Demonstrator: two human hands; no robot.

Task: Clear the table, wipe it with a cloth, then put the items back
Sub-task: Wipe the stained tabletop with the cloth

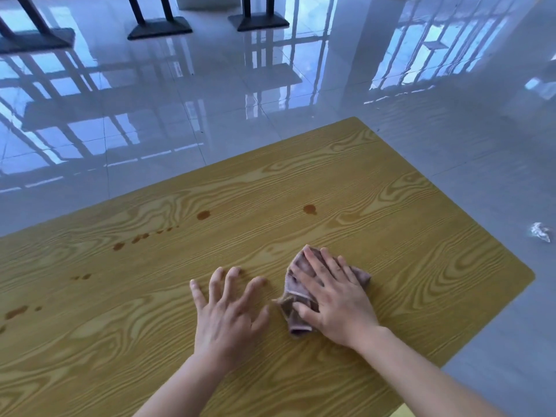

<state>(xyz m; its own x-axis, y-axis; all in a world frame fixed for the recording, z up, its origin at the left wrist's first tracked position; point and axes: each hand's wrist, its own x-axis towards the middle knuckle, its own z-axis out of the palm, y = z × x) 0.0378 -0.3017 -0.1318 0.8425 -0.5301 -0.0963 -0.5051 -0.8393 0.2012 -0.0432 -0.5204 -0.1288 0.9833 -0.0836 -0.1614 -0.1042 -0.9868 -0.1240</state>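
Wood-grain yellow table (391,206), one; its near and left sides are cut off by the frame. Two bare forearms come in from the bottom, two hands.

The right hand (334,299) lies flat on top of the cloth (296,328), fingers straight and slightly spread, pressing down, no pinch. One cloth, mauve-pink, crumpled, lying on the tabletop. Its middle is hidden under that hand; only the fringes show.

The left hand (228,317) sits just left of the cloth, not touching it, fingers splayed wide, holding nothing. Can't tell if its palm meets the wood.

One small yellow patch (401,412) at the bottom edge, nearer than the cloth and to its right. Cut off, can't identify.

Brown marks on the wood:
- One round spot (203,215) beyond and left of the cloth.
- A second round spot (310,209) straight beyond it.
- A trail of smaller stains (118,245) running well left of the cloth to the frame edge. Roughly nine; the smallest are too faint to count surely.

Edges: the table's right edge is near the cloth, and the rounded far corner is well beyond it. Plain wood runs from the cloth out to both.

A glossy grey tile floor (180,115) lies past the table, with window reflections on it. One crumpled white scrap (541,232) lies on the floor right of the cloth, past the table edge, blurred. Three dark table bases (159,28) stand far beyond the cloth, posts cut off at the top.
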